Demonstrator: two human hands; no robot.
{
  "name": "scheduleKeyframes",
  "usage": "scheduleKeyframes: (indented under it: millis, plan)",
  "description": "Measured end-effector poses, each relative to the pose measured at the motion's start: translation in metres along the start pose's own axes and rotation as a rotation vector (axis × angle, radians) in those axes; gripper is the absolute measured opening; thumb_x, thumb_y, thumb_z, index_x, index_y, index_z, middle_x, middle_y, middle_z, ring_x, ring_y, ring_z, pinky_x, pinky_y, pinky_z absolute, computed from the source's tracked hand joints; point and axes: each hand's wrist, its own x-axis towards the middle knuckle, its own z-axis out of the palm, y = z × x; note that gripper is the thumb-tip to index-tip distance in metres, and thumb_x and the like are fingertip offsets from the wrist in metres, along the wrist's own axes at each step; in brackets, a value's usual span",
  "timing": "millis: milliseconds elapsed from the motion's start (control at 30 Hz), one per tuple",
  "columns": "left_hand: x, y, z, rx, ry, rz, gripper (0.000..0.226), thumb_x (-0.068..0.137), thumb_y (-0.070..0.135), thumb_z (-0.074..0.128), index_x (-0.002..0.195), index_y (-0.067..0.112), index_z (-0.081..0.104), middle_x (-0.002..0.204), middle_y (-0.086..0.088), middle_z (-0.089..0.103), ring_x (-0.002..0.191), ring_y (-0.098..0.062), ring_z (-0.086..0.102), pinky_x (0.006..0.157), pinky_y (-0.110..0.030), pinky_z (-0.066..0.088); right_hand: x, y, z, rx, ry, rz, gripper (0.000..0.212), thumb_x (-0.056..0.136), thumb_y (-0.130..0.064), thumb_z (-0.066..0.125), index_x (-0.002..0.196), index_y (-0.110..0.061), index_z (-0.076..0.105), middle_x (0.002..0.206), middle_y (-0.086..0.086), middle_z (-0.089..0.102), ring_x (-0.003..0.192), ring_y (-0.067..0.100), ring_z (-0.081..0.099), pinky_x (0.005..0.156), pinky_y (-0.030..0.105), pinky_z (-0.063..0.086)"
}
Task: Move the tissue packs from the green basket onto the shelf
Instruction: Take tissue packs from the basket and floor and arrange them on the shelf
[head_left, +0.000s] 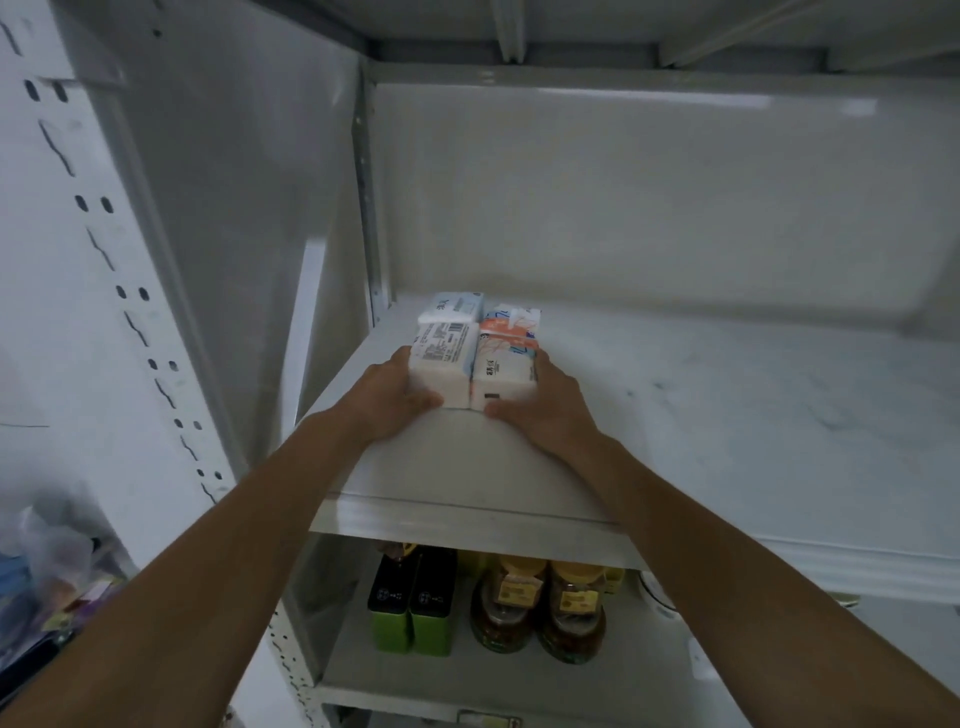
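Two tissue packs lie side by side on the white shelf (727, 415), near its left end. My left hand (387, 397) grips the left tissue pack (444, 364), white with a printed barcode label. My right hand (543, 410) grips the right tissue pack (504, 371), white with an orange band. Behind them two more tissue packs rest against the same row: a pale blue one (457, 306) and an orange-and-blue one (511, 317). The green basket is out of view.
The shelf's left side wall (249, 234) stands close to the packs; the back panel (649, 208) is further in. On the lower shelf stand green-and-black cartons (413, 603) and amber jars (540, 608). A plastic bag of goods (47, 577) sits at lower left.
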Motion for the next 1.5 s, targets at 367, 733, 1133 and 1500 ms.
scheduleKeyframes:
  millis: [367, 733, 1133, 1500]
  plan:
    - [-0.044, 0.005, 0.016, -0.164, 0.143, -0.148, 0.119, 0.087, 0.034, 0.083, 0.166, 0.01, -0.004, 0.159, -0.014, 0.048, 0.142, -0.036, 0.048, 0.111, -0.043, 0.044, -0.02, 0.005, -0.005, -0.105, 0.055, -0.002, 0.094, 0.077, -0.049, 0.084, 0.147, -0.009, 0.036, 0.149, 0.011, 0.05, 0.135, 0.033, 0.047, 0.108, 0.043, 0.041]
    - [-0.149, 0.03, 0.061, -0.036, 0.332, 0.44, 0.062, 0.096, 0.04, 0.069, 0.15, 0.025, 0.043, 0.146, 0.003, 0.052, 0.132, -0.017, 0.051, 0.112, -0.031, 0.042, -0.175, 0.058, -0.062, -0.236, 0.126, -0.596, 0.041, 0.104, -0.024, 0.052, 0.138, -0.002, 0.06, 0.136, 0.011, 0.064, 0.13, 0.017, 0.05, 0.122, 0.037, 0.033]
    - [-0.238, -0.006, 0.256, 0.321, -0.342, 0.458, 0.073, 0.091, 0.059, 0.061, 0.154, 0.025, 0.043, 0.156, -0.001, 0.045, 0.141, -0.025, 0.047, 0.112, -0.039, 0.044, -0.337, 0.27, -0.049, -0.427, -0.222, -0.058, 0.045, 0.086, -0.008, 0.077, 0.13, -0.004, 0.069, 0.134, 0.015, 0.068, 0.125, 0.036, 0.064, 0.105, 0.05, 0.054]
    - [-0.273, -0.014, 0.4, 0.375, -0.902, 0.249, 0.085, 0.095, 0.05, 0.067, 0.163, 0.019, 0.028, 0.168, -0.01, 0.03, 0.151, -0.029, 0.034, 0.12, -0.044, 0.034, -0.447, 0.385, -0.003, -0.285, -0.611, 0.773, 0.065, 0.097, -0.028, 0.063, 0.156, -0.013, 0.039, 0.16, 0.013, 0.041, 0.145, 0.031, 0.041, 0.114, 0.037, 0.037]
